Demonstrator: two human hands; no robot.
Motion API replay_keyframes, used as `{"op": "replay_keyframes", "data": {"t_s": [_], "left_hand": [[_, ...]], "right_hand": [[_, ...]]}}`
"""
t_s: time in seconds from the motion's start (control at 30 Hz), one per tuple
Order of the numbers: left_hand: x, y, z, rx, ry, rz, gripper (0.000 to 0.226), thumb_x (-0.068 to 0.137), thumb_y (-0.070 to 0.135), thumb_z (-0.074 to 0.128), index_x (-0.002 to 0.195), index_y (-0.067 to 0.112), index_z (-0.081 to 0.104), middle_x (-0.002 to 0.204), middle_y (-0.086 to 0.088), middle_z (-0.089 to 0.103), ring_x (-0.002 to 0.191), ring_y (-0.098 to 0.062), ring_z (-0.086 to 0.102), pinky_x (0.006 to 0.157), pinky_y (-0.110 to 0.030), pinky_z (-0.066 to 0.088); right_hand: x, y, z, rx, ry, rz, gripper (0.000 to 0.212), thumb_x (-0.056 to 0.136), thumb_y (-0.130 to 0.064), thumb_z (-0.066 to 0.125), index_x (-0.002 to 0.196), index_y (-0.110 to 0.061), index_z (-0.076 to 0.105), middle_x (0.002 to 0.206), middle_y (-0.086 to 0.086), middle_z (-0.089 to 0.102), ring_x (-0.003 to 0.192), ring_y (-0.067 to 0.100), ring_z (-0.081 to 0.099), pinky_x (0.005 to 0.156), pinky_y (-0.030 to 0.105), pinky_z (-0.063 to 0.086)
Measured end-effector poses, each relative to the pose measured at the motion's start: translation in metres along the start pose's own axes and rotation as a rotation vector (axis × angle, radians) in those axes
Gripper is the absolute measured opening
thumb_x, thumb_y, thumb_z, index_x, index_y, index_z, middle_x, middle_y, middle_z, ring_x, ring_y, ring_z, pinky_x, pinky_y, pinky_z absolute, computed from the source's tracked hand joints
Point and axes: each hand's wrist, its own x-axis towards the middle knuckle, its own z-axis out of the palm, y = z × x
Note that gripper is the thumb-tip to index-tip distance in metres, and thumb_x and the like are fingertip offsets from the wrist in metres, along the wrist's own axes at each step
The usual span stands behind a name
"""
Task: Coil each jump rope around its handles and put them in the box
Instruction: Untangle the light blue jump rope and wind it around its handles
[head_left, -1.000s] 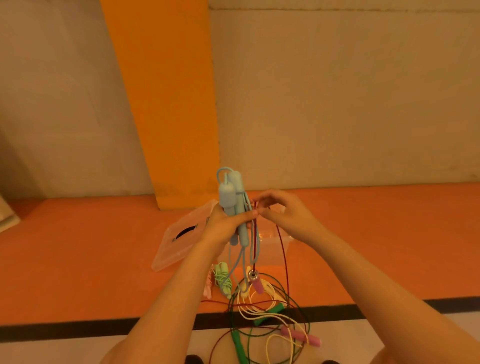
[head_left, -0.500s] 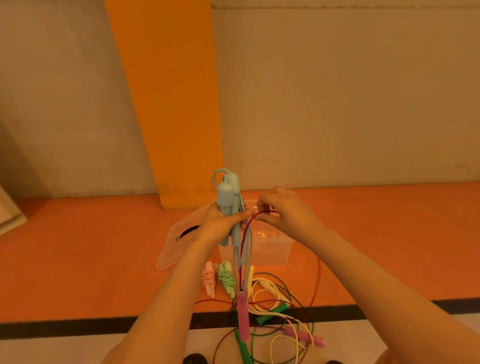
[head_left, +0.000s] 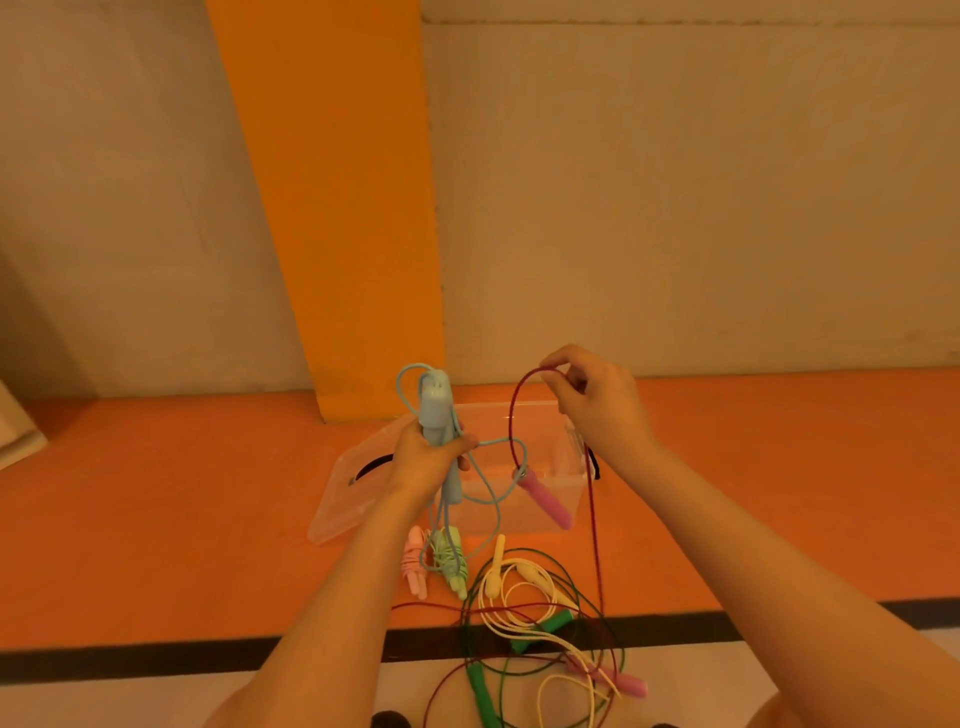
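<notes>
Left hand (head_left: 426, 460) curls tightly round two pale blue plastic jump-rope handles (head_left: 435, 410), held upright side by side, their thin blue cord (head_left: 496, 512) hanging in loose loops below the fist. Behind that wrist a clear plastic lid (head_left: 337, 509) leans against the left side of a clear plastic box (head_left: 524, 522), which stands open on the orange floor. To the right, a pink handle (head_left: 548, 501) dangles tilted in front of the box from a dark red cord (head_left: 511, 415). The right hand (head_left: 597, 410), raised above the box's right end, pinches this cord between curled fingertips.

Lower down, on the floor in front of the box, lie a coiled pink rope (head_left: 414, 566) and, just beside it, a coiled light green rope (head_left: 451, 564). Right of these lies a tangle: a cream rope (head_left: 514, 590), a dark green rope with green handles (head_left: 480, 691), and a second pink handle (head_left: 626, 683).
</notes>
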Motion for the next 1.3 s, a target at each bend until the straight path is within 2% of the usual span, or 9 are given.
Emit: {"op": "replay_keyframes", "data": {"t_s": [0.23,0.33,0.47,0.6,0.77,0.87,1.0,1.17,1.3], "left_hand": [[0.004,-0.009,0.002,-0.026,0.095,-0.048,0.012,0.084,0.002,0.07,0.078,0.002,0.059,0.067,-0.013,0.063,0.041,-0.008,0.057,0.039,-0.018,0.041],[0.004,-0.01,0.007,-0.059,0.092,-0.082,0.012,0.084,0.006,0.072,0.082,-0.002,0.062,0.069,-0.013,0.065,0.043,-0.009,0.059,0.039,-0.019,0.042],[0.003,-0.012,0.012,-0.09,0.095,-0.098,0.015,0.083,0.008,0.073,0.072,0.006,0.063,0.07,-0.013,0.067,0.046,-0.014,0.06,0.044,-0.025,0.043],[0.0,-0.01,0.015,-0.121,0.088,-0.092,0.016,0.084,0.007,0.072,0.073,0.008,0.06,0.067,-0.009,0.066,0.046,-0.013,0.06,0.046,-0.027,0.044],[0.001,-0.01,0.019,-0.081,0.112,-0.098,0.019,0.086,0.002,0.067,0.072,0.007,0.055,0.062,-0.012,0.059,0.05,-0.02,0.058,0.049,-0.03,0.048],[-0.001,-0.013,0.019,-0.025,0.089,-0.075,0.017,0.087,0.002,0.066,0.074,0.004,0.056,0.063,-0.012,0.059,0.047,-0.017,0.058,0.048,-0.029,0.049],[0.001,-0.021,0.018,0.027,0.141,-0.07,0.022,0.084,0.002,0.069,0.07,0.006,0.054,0.066,-0.014,0.058,0.058,-0.027,0.056,0.061,-0.039,0.05],[0.0,-0.022,0.017,0.021,0.148,-0.091,0.024,0.083,0.001,0.07,0.065,0.007,0.056,0.06,-0.009,0.059,0.051,-0.018,0.057,0.051,-0.027,0.047],[0.0,-0.029,0.014,0.056,0.146,-0.111,0.022,0.082,0.003,0.073,0.068,0.007,0.056,0.06,-0.011,0.059,0.054,-0.023,0.057,0.059,-0.034,0.046]], "right_hand": [[0.002,-0.012,-0.009,0.161,-0.05,0.06,0.004,0.095,-0.013,0.053,0.095,-0.016,0.057,0.055,-0.003,0.059,0.048,0.003,0.049,0.049,0.018,0.035],[0.001,-0.017,-0.005,0.211,-0.144,0.057,0.006,0.094,-0.014,0.055,0.092,-0.019,0.058,0.055,-0.005,0.059,0.05,0.003,0.05,0.054,0.024,0.04],[-0.002,-0.02,0.002,0.237,-0.177,0.043,0.009,0.093,-0.015,0.058,0.088,-0.023,0.059,0.056,-0.004,0.061,0.055,0.014,0.054,0.059,0.036,0.046],[-0.003,-0.021,0.007,0.262,-0.254,0.062,0.007,0.092,-0.011,0.058,0.09,-0.018,0.061,0.058,-0.001,0.06,0.051,0.007,0.053,0.058,0.03,0.046],[-0.006,-0.018,0.011,0.29,-0.296,0.059,0.02,0.092,-0.013,0.059,0.084,-0.031,0.059,0.06,-0.001,0.061,0.051,0.013,0.054,0.055,0.03,0.044],[-0.006,-0.019,0.01,0.297,-0.248,0.067,0.02,0.093,-0.013,0.058,0.085,-0.031,0.059,0.059,-0.005,0.06,0.051,0.012,0.054,0.054,0.028,0.043],[-0.001,-0.016,0.005,0.303,-0.12,0.077,0.006,0.094,-0.016,0.057,0.093,-0.02,0.061,0.059,-0.004,0.06,0.051,0.013,0.054,0.054,0.031,0.044],[0.0,-0.012,0.001,0.33,-0.006,0.1,0.011,0.095,-0.013,0.053,0.093,-0.023,0.058,0.061,-0.002,0.059,0.05,0.007,0.052,0.051,0.022,0.042],[0.002,-0.013,-0.003,0.417,0.084,0.128,0.012,0.098,-0.009,0.047,0.096,-0.02,0.053,0.06,0.0,0.056,0.048,0.01,0.05,0.049,0.023,0.041]]}}
